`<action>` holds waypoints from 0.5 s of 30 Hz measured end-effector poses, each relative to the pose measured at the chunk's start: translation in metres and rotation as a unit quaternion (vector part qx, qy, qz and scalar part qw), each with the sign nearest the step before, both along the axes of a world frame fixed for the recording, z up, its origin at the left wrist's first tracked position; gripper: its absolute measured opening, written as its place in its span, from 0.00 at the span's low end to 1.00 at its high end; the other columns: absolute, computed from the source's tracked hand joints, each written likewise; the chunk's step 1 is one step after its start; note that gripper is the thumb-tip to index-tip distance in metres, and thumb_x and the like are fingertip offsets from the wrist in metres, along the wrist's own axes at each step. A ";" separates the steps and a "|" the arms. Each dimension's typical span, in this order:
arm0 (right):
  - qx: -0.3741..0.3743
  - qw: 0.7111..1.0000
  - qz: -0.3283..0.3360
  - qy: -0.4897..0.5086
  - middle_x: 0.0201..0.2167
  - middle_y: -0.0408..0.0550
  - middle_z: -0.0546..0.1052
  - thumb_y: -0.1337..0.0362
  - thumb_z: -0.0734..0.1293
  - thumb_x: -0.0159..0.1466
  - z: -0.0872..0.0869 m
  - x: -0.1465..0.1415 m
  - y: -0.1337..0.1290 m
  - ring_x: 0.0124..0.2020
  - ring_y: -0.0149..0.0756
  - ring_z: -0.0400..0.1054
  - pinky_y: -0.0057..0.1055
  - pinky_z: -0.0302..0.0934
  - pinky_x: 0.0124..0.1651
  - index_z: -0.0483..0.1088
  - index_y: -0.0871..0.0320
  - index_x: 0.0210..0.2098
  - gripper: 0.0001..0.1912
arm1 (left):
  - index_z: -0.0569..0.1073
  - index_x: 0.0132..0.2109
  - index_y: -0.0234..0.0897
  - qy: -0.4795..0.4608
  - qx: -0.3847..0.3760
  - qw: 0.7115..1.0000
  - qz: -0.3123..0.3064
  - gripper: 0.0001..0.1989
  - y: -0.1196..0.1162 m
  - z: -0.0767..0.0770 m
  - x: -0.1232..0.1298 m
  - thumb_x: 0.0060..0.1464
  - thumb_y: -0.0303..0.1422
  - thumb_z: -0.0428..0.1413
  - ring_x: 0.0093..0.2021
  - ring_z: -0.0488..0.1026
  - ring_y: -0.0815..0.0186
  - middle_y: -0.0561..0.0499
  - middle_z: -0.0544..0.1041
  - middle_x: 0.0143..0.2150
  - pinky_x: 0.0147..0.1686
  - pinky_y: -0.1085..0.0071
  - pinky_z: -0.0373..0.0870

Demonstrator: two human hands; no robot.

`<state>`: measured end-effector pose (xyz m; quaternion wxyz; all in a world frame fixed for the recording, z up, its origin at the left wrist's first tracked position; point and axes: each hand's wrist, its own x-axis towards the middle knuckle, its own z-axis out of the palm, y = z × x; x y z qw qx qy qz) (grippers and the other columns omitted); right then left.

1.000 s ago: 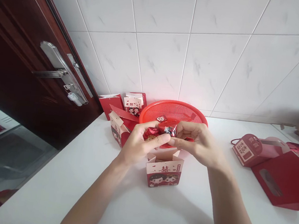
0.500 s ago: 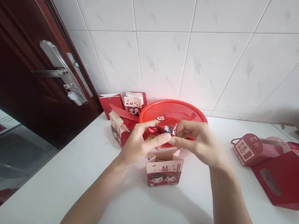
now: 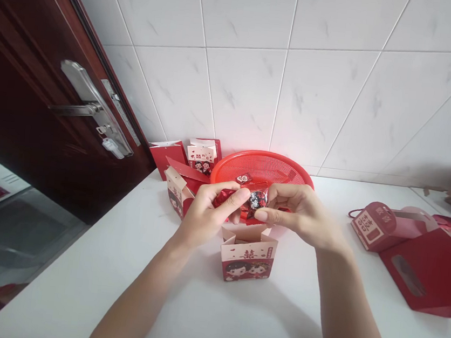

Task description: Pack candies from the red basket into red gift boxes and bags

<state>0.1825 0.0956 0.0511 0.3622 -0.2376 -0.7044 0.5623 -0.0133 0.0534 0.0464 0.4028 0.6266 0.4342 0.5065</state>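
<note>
Above an open gift box (image 3: 246, 261) with two cartoon figures, my left hand (image 3: 217, 209) is closed on shiny red wrapped candy. Thumb and fingers of my right hand (image 3: 294, 209) pinch a clear-and-red candy packet (image 3: 258, 200) with a dark round print. The two hands are slightly apart, side by side. Right behind them stands a red mesh basket (image 3: 267, 160) with red packets inside, partly hidden by my hands. The box is upright on the white table, its top flaps raised.
More red and pink boxes (image 3: 176, 190) stand at the back left by the tiled wall. On the right lie a small handled box (image 3: 371, 226) and a large red box (image 3: 434, 268). A dark door (image 3: 24, 75) borders the left.
My left thumb has moved up and left, away from my right thumb. The packet in my right hand has turned, so its dark round print shows more fully.
</note>
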 end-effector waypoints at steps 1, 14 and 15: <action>-0.002 1.000 0.004 0.005 0.24 0.44 0.74 0.52 0.78 0.56 0.000 0.000 0.000 0.27 0.32 0.68 0.31 0.63 0.31 0.71 0.58 0.26 0.19 | 0.71 0.28 0.36 -0.001 0.001 1.000 -0.001 0.19 0.000 0.000 0.000 0.64 0.42 0.58 0.23 0.67 0.73 0.55 0.69 0.22 0.26 0.76 0.65; -0.027 0.998 0.011 0.055 0.26 0.43 0.77 0.59 0.80 0.55 -0.003 -0.002 0.003 0.29 0.32 0.72 0.31 0.66 0.35 0.75 0.59 0.26 0.13 | 0.73 0.28 0.36 -0.004 0.009 1.000 0.014 0.18 -0.002 0.001 0.001 0.62 0.43 0.59 0.23 0.66 0.72 0.55 0.70 0.22 0.25 0.76 0.68; -0.041 0.997 0.016 0.062 0.26 0.43 0.78 0.60 0.80 0.55 -0.004 -0.002 0.003 0.30 0.32 0.72 0.31 0.67 0.35 0.75 0.59 0.26 0.13 | 0.73 0.29 0.36 -0.005 0.007 1.000 0.015 0.18 -0.002 0.001 0.001 0.62 0.43 0.59 0.23 0.66 0.72 0.55 0.70 0.22 0.25 0.76 0.68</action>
